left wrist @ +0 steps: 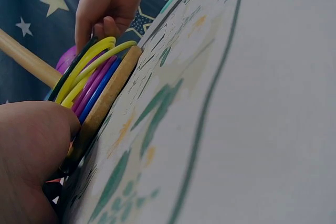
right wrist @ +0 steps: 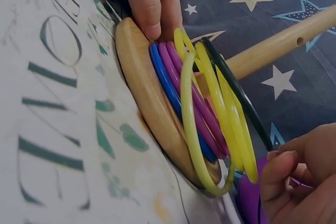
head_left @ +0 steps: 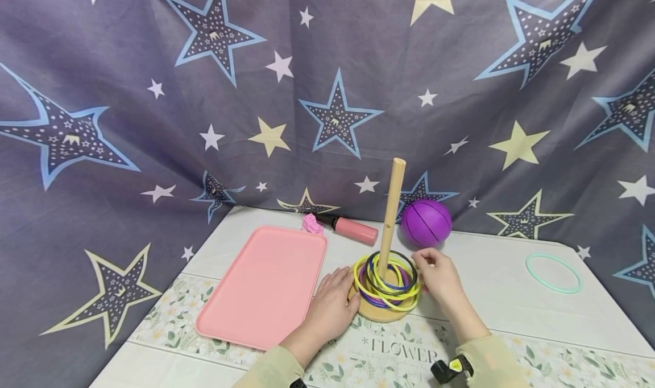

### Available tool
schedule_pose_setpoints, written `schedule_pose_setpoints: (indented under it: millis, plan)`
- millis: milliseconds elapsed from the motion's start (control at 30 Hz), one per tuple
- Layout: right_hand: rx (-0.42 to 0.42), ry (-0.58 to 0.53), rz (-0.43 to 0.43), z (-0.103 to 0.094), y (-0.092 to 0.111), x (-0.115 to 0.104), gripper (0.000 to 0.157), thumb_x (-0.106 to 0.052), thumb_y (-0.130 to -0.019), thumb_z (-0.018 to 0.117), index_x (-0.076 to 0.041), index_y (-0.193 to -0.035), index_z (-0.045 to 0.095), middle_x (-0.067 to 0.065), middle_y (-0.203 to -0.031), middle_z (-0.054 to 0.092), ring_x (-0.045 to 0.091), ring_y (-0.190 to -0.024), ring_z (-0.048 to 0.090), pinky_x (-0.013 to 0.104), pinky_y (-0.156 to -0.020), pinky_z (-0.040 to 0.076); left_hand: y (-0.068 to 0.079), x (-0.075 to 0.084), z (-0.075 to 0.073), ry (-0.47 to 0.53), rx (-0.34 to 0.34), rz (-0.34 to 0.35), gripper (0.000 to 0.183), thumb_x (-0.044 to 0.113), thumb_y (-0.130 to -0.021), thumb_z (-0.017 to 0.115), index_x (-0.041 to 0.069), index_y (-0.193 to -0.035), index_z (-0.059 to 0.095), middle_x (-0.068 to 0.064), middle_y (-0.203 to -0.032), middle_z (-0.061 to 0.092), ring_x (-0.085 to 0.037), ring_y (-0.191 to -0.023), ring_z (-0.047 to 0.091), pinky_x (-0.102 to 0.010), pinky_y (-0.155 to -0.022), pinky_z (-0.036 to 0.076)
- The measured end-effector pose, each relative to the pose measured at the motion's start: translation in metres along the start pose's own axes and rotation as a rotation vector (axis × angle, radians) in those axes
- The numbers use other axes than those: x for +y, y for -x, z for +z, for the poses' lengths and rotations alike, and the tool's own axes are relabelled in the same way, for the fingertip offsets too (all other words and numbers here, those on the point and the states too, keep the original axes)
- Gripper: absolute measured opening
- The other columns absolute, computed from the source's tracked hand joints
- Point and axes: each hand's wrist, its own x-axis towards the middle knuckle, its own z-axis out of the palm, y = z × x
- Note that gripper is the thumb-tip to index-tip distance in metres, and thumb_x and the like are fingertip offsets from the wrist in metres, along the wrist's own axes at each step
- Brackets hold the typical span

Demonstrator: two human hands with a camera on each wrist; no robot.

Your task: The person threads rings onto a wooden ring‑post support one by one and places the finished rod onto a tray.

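A wooden peg rises from a round wooden base with several rings stacked loosely round it. Blue rings and purple rings lie low, with tilted yellow rings above them. My right hand pinches the edge of the black ring on top, between thumb and forefinger. That ring still encircles the peg and slants. On the opposite side, my left hand rests at the left edge of the base, its fingers extended and its thumb beside the rings.
A pink tray lies left of the peg. Behind stand a purple ball, a pink-and-black hand pump and a small pink bundle. One mint ring lies far right. A starry cloth hangs behind the table.
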Motion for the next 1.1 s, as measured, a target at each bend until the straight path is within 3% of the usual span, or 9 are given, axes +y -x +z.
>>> schedule_pose_setpoints:
  millis: [500, 1100]
  plan:
    - [0.085, -0.011, -0.039, -0.038, -0.002, 0.007, 0.033, -0.026, -0.113, 0.065, 0.003, -0.127, 0.067, 0.006, -0.098, 0.061, 0.010, -0.057, 0.054, 0.026, -0.047, 0.052, 0.001, 0.000, -0.001, 0.004, -0.014, -0.007, 0.057, 0.025, -0.110, 0.063, -0.004, -0.159, 0.054, -0.025, -0.168, 0.047, -0.042, -0.159, 0.040, -0.058, -0.134, 0.025]
    - [0.197, 0.072, 0.029, -0.103, 0.004, 0.039, 0.045, -0.037, -0.110, 0.070, -0.001, -0.138, 0.065, -0.001, -0.103, 0.062, 0.010, -0.060, 0.057, 0.026, -0.050, 0.055, 0.001, 0.000, 0.000, -0.005, 0.002, -0.005, 0.056, 0.023, -0.109, 0.064, -0.004, -0.158, 0.055, -0.025, -0.166, 0.049, -0.043, -0.158, 0.041, -0.058, -0.133, 0.027]
